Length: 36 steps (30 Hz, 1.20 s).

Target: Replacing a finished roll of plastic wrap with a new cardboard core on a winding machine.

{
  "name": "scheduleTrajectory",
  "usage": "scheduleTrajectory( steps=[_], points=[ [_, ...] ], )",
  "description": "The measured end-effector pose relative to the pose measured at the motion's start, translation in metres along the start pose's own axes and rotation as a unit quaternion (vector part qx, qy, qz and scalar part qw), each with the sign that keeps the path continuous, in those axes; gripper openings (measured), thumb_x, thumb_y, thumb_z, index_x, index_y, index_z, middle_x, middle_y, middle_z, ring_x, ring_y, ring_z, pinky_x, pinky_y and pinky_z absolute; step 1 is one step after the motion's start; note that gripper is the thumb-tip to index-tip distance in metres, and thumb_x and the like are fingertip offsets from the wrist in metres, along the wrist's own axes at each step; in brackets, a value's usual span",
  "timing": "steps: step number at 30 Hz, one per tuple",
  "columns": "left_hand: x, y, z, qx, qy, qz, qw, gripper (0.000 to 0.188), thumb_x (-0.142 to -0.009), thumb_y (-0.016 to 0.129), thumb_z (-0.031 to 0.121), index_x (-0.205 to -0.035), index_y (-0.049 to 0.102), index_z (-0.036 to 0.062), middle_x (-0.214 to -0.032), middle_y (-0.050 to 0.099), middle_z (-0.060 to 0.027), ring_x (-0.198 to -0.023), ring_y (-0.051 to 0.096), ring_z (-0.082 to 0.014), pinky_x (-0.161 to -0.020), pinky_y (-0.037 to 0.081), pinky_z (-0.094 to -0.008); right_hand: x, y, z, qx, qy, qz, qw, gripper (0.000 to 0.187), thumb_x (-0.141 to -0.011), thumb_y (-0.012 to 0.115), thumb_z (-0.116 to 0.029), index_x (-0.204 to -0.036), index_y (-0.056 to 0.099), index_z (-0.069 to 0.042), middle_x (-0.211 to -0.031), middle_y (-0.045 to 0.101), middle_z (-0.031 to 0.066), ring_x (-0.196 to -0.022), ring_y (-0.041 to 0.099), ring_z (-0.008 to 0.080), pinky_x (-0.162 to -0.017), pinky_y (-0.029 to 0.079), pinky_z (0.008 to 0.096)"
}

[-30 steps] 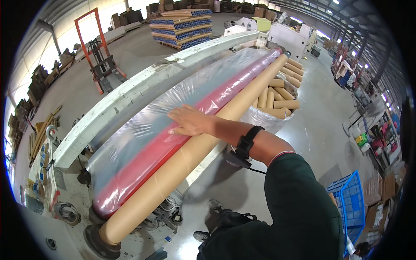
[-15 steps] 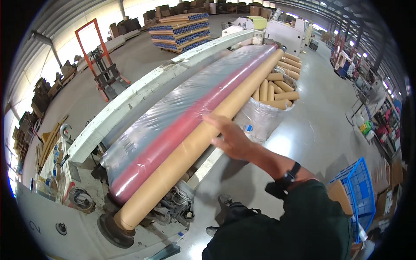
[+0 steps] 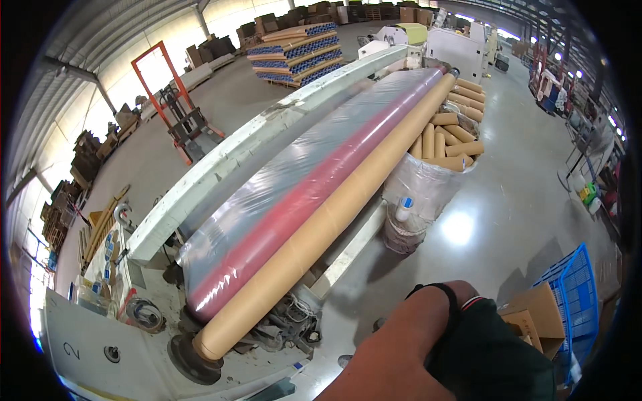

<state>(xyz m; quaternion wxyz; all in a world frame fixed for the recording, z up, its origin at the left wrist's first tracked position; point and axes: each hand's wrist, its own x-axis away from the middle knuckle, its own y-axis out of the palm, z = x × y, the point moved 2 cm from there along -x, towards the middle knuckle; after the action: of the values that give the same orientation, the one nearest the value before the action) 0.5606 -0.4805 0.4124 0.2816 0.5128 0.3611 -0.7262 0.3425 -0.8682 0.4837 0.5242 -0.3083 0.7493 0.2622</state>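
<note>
My right hand (image 3: 394, 347) is raised close to the camera at the lower edge, away from the roller machine. Only bare skin beyond the dark wrist strap (image 3: 453, 302) shows; its fingers are hidden, so whether it holds anything cannot be made out. A dark sleeve (image 3: 485, 351) covers the upper arm. To the left lies a long brown cardboard tube (image 3: 321, 217), its near end against a dark round flange (image 3: 194, 361). Alongside it runs a roll of red film (image 3: 287, 219), with clear film (image 3: 267, 177) stretched behind. My left hand is outside the picture.
A lined bin (image 3: 418, 179) of short cardboard tubes stands beyond the long tube, near a small bag (image 3: 403, 234) with a bottle in it. A blue crate (image 3: 582, 294) and an open carton (image 3: 542, 314) are at right. An orange lifter (image 3: 180, 110) stands behind the machine.
My right hand has come off the cardboard tube and drawn back toward the camera, with the arm folded. The view has shifted, so the machine sits slightly farther right.
</note>
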Motion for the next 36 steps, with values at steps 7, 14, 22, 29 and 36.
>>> scheduleTrajectory(
  steps=[7,14,22,29,36],
  points=[
    [0.005,-0.024,0.067,0.034,-0.040,0.014,0.999,0.056,-0.095,0.054,0.043,-0.123,0.054,-0.0053,-0.120,0.057,-0.0234,-0.096,0.062,-0.0337,-0.085,0.052,-0.0434,0.014,-0.019,-0.055,0.058,0.160,-0.118,0.978,0.120,-0.065,0.075,-0.064,-0.142,0.023,0.011,-0.136,0.040,0.0332,-0.121,0.047,0.0452,-0.098,0.042,0.0452],
    [0.128,0.008,0.193,0.271,-0.186,-0.315,0.890,0.037,-0.092,0.053,0.014,-0.124,0.052,-0.0041,-0.116,0.060,-0.0196,-0.110,0.057,-0.0304,-0.094,0.045,-0.0420,0.043,-0.020,-0.117,0.180,0.165,-0.125,0.962,0.107,-0.072,0.071,-0.060,-0.142,0.028,0.008,-0.136,0.042,0.0295,-0.120,0.048,0.0426,-0.098,0.042,0.0449],
    [0.237,0.108,0.289,0.360,-0.068,-0.612,0.701,0.047,-0.086,0.066,0.021,-0.125,0.052,-0.0010,-0.105,0.065,-0.0141,-0.089,0.065,-0.0228,-0.080,0.052,-0.0333,0.089,-0.001,-0.168,0.304,0.236,-0.134,0.913,0.084,-0.080,0.065,-0.055,-0.136,0.041,0.003,-0.129,0.050,0.0242,-0.112,0.054,0.0403,-0.092,0.045,0.0465],
    [0.332,0.148,0.320,0.429,-0.048,-0.785,0.445,0.048,-0.081,0.069,0.010,-0.125,0.054,0.0010,-0.105,0.065,-0.0124,-0.091,0.065,-0.0186,-0.081,0.052,-0.0309,0.292,0.075,-0.153,0.327,0.534,0.559,0.545,0.052,-0.082,0.073,-0.022,-0.128,0.055,-0.003,-0.116,0.065,0.0108,-0.111,0.059,0.0209,-0.099,0.044,0.0369],
    [0.466,0.171,0.270,0.396,-0.081,-0.845,0.349,0.042,-0.081,0.063,0.008,-0.120,0.054,-0.0044,-0.084,0.064,-0.0072,-0.071,0.061,-0.0153,-0.065,0.049,-0.0276,0.551,0.309,-0.080,0.316,0.715,0.616,0.099,0.058,-0.082,0.064,-0.044,-0.123,0.059,-0.004,-0.117,0.064,0.0178,-0.106,0.062,0.0330,-0.093,0.048,0.0396]
  ],
)
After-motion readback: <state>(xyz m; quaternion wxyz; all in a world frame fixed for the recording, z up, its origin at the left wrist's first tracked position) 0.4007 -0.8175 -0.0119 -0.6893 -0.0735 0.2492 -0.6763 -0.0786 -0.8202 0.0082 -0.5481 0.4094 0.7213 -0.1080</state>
